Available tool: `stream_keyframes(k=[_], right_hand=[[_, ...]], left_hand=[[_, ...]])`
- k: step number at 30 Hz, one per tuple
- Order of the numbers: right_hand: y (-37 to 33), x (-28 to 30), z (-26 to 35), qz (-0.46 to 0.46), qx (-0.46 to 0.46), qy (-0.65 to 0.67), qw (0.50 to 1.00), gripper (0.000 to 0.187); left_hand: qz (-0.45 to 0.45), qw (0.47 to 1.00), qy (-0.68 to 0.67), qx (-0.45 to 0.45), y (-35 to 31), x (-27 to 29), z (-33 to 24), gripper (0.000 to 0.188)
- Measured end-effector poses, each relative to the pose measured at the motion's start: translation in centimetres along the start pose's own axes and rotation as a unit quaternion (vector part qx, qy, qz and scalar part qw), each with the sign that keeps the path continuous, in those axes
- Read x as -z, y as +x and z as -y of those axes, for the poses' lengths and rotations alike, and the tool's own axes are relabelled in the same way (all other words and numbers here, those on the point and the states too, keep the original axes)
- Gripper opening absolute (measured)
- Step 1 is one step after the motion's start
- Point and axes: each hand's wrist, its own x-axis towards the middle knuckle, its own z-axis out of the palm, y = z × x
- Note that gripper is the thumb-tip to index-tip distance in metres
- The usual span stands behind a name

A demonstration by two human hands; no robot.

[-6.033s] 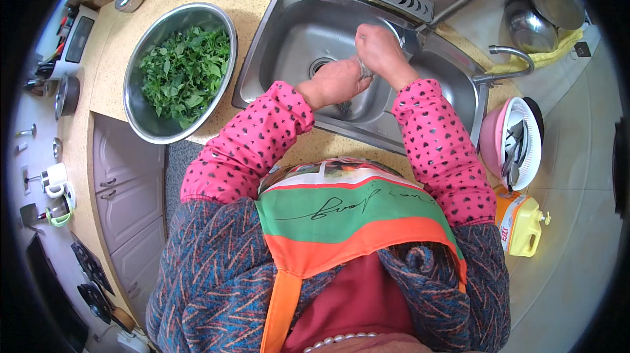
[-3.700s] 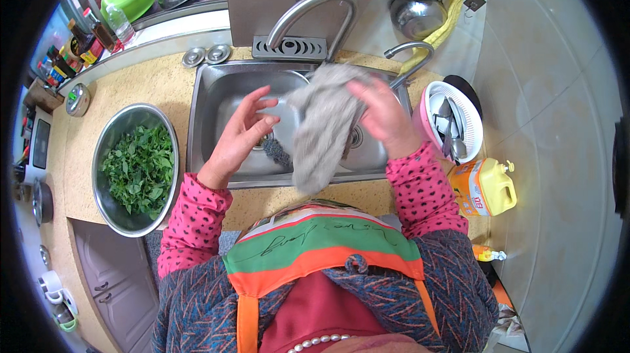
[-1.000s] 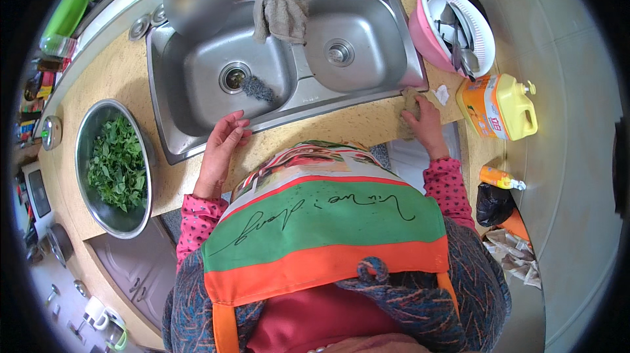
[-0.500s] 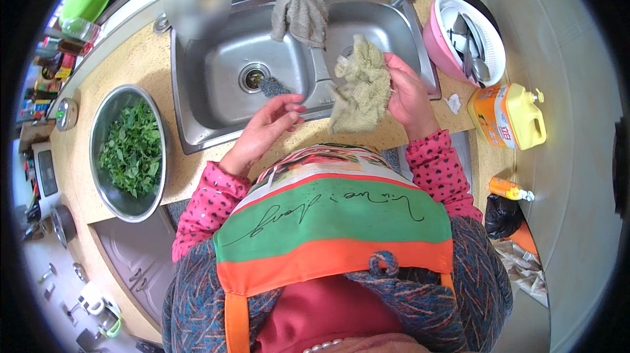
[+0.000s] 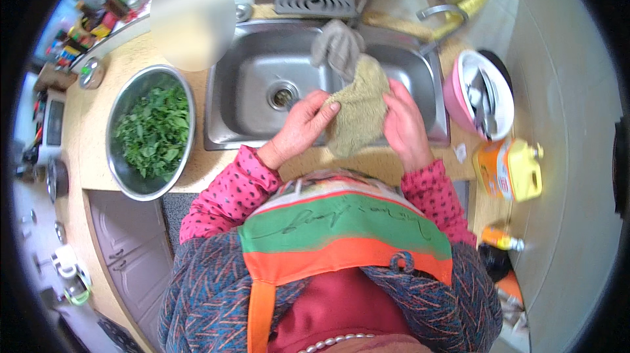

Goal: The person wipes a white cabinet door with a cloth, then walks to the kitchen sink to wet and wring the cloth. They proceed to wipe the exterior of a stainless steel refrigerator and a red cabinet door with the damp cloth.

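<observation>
A yellowish-green cloth (image 5: 357, 113) hangs between my two hands at the front edge of the double steel sink (image 5: 216, 107). My left hand (image 5: 305, 123) pinches the cloth's left edge between thumb and fingers. On the opposite side, my right hand (image 5: 405, 126) grips it, its fingertips partly hidden by the fabric. A grey cloth (image 5: 338, 49) lies draped over the divider between the basins, just behind the one I hold. In the left basin shows the round drain (image 5: 283, 96).
Left of the sink stands a steel bowl (image 5: 113, 156) of leafy greens (image 5: 154, 133). To the right are a pink-and-white basin (image 5: 453, 94) with utensils and a yellow jug (image 5: 522, 172). The faucet (image 5: 443, 10) is at the back. A blurred round patch (image 5: 192, 17) covers the back left.
My left hand has moved from beside the cloth to its left edge and taken hold. The cloth now hangs more spread out. The whole view has shifted.
</observation>
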Motion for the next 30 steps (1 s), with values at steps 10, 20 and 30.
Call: stream_keyframes(k=[10,20,30], right_hand=[[-0.3,-2.8,1.7,0.188,0.110,-0.384,0.897,0.085],[-0.2,-5.4,7.6,0.360,0.017,-0.559,0.747,0.022],[-0.5,-5.4,10.7,0.388,-0.015,-0.510,0.767,0.027]], left_hand=[[0.078,0.990,-0.117,-0.022,-0.5,1.1,-4.1,0.043],[0.126,0.973,0.115,-0.156,-2.8,5.7,-9.3,0.028],[0.081,0.947,0.283,-0.131,-3.9,9.3,-10.9,0.022]])
